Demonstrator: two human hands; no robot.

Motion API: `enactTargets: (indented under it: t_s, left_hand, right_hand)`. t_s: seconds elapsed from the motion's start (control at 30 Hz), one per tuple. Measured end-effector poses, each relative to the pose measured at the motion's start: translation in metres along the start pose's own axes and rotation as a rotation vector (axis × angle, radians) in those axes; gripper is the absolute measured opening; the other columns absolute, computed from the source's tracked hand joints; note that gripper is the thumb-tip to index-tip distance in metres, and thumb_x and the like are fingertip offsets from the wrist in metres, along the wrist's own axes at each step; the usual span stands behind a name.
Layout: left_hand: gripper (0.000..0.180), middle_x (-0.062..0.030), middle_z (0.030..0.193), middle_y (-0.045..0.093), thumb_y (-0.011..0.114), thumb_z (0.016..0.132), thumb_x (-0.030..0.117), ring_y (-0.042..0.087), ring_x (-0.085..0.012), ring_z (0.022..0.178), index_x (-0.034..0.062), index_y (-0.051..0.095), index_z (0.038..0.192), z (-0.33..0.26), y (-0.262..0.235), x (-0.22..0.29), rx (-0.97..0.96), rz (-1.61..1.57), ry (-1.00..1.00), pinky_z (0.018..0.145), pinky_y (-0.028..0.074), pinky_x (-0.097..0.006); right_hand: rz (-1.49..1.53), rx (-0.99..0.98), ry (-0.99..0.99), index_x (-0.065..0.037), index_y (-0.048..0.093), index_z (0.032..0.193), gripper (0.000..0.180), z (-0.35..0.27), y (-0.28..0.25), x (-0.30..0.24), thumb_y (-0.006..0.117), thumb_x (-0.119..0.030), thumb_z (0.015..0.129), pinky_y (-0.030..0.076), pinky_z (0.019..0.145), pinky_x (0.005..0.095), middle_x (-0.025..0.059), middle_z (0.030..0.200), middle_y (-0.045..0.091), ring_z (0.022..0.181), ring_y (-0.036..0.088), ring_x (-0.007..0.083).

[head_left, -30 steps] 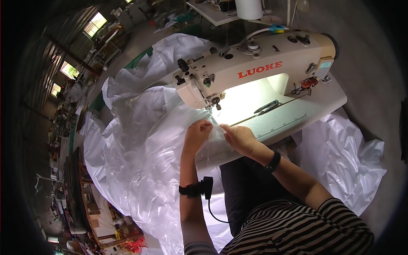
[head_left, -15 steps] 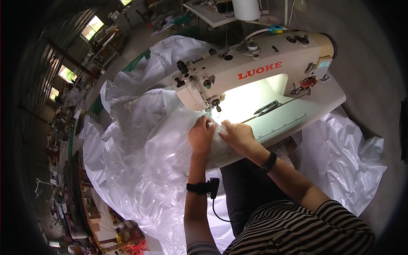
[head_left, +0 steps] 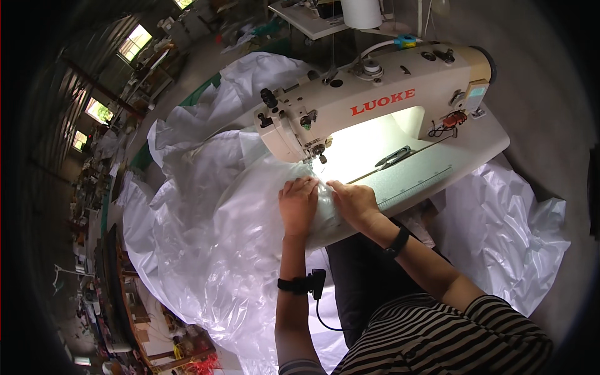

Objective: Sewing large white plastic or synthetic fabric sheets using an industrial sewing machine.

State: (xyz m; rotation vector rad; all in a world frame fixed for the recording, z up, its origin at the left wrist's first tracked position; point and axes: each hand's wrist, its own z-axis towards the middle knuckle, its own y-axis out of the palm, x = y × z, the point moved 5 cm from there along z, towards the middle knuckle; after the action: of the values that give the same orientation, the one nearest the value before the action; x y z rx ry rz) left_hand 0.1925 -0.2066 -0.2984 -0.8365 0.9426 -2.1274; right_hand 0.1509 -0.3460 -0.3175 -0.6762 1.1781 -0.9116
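We look down into a cluttered workshop: windows (head_left: 134, 42) glow at ten o'clock, crowded benches (head_left: 112, 287) run down the left rim, and a grey floor (head_left: 537, 112) fills the right side. At the centre stands a pale worktop (head_left: 450, 159) carrying a cream sewing machine (head_left: 375, 103), its lamp lighting the bed beneath the arm. A pair of dark scissors (head_left: 392, 156) lies on the worktop at three o'clock from the needle (head_left: 315, 156), well apart from the hands.

A big sheet of thin clear plastic (head_left: 206, 231) spreads from under the machine head towards eight o'clock and spills over the worktop's edge to the floor; more of it lies crumpled at four o'clock (head_left: 506, 231), beside the dark trousers.

We see both hands lying side by side on the plastic, just at six o'clock from the needle. The left hand (head_left: 299, 205) lies flat, fingers spread and palm down, pressing the plastic onto the worktop without gripping it. The right hand (head_left: 351, 201) sits just at its three o'clock, near but not clearly touching it, fingers loosely curled over a bunched fold of the plastic; we cannot tell whether it pinches the fold or only presses on it. A black band (head_left: 299, 284) with a cable sits on the left wrist, a black band (head_left: 396, 242) on the right. A striped sleeve (head_left: 450, 337) enters from five o'clock.
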Motion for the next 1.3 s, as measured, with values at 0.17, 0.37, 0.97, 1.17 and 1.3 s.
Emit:
enactTargets:
  t_s: [0.17,0.37,0.97,1.17,1.3]
  left_hand:
    - [0.024,-0.0044,0.116,0.065,0.067,0.083,0.016,0.056,-0.0256,0.111,0.0053,0.071,0.105,0.003,0.005,0.001,-0.040,0.001,-0.006,0.096,0.044,-0.042]
    - [0.033,-0.0141,0.118,0.063,0.067,0.081,0.010,0.056,-0.0330,0.110,0.0013,0.065,0.112,0.009,-0.011,-0.008,0.014,-0.120,-0.118,0.096,0.044,-0.042]
    - [0.057,-0.0094,0.142,0.053,0.055,0.076,-0.007,0.044,-0.0310,0.137,0.0118,0.061,0.129,-0.016,-0.015,-0.016,-0.347,0.000,0.074,0.113,0.033,-0.050]
    - [0.052,-0.0123,0.138,0.056,0.056,0.074,-0.009,0.045,-0.0320,0.135,0.0068,0.064,0.123,-0.006,-0.012,-0.024,-0.276,-0.178,0.046,0.110,0.040,-0.040]
    - [0.048,-0.0096,0.134,0.060,0.061,0.074,-0.007,0.051,-0.0309,0.129,0.0082,0.066,0.118,-0.012,-0.013,-0.022,-0.245,-0.151,0.135,0.108,0.041,-0.042]
  right_hand:
    - [0.123,0.193,-0.132,-0.012,0.067,0.107,0.019,-0.001,-0.008,-0.008,0.056,-0.015,0.092,0.055,0.059,0.0374,0.0102,0.072,0.069,0.063,0.069,0.0257]
    - [-0.023,0.140,-0.269,-0.009,0.060,0.089,0.006,-0.003,0.004,-0.016,0.056,-0.013,0.089,0.053,0.053,0.0345,0.0065,0.068,0.064,0.060,0.067,0.0241]
    - [0.001,-0.234,-0.213,-0.007,0.062,0.119,0.039,0.015,-0.007,-0.014,0.066,-0.031,0.088,0.054,0.070,0.0410,0.0144,0.082,0.070,0.078,0.070,0.0315]
    - [0.042,-0.146,-0.267,-0.006,0.065,0.112,0.034,0.027,-0.010,-0.011,0.065,-0.029,0.087,0.054,0.068,0.0425,0.0136,0.078,0.070,0.076,0.070,0.0316]
    - [0.005,-0.220,-0.223,-0.008,0.065,0.115,0.036,0.029,-0.004,-0.008,0.065,-0.032,0.088,0.054,0.069,0.0420,0.0132,0.080,0.071,0.077,0.070,0.0310]
